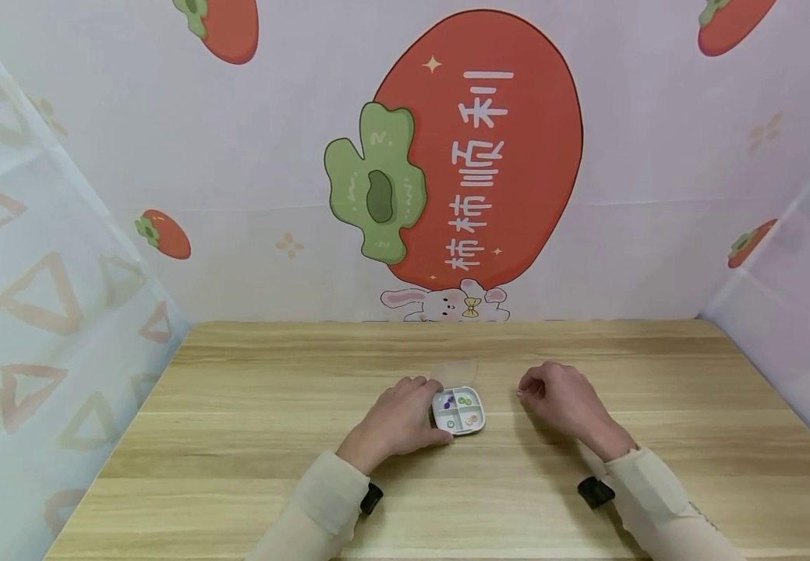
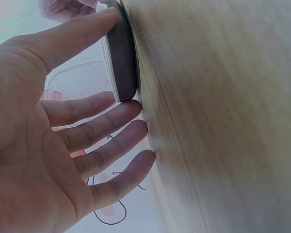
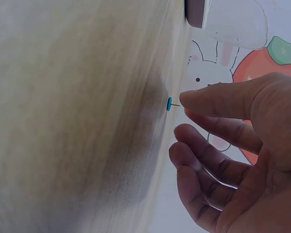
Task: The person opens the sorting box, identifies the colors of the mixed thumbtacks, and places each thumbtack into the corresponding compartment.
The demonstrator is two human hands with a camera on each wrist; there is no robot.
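Note:
Left of the table's middle is a small white box (image 1: 458,411) with four compartments and its clear lid (image 1: 455,372) folded back. Small purple, green and orange pieces lie inside. My left hand (image 1: 402,418) holds the box from the left, thumb at its near edge and forefinger at its far edge. The left wrist view shows the box's dark underside (image 2: 122,53) at the tabletop. To the right of the box, my right hand (image 1: 566,401) pinches the thin shaft of a small pin with a flat blue head (image 3: 169,104) between thumb and forefinger, head toward the table.
The wood-grain table (image 1: 236,436) reaches back to a printed cloth wall (image 1: 629,257) with persimmons and a rabbit. Cloth walls also stand at the left and right sides. A dark strap piece (image 1: 596,492) shows at the right wrist.

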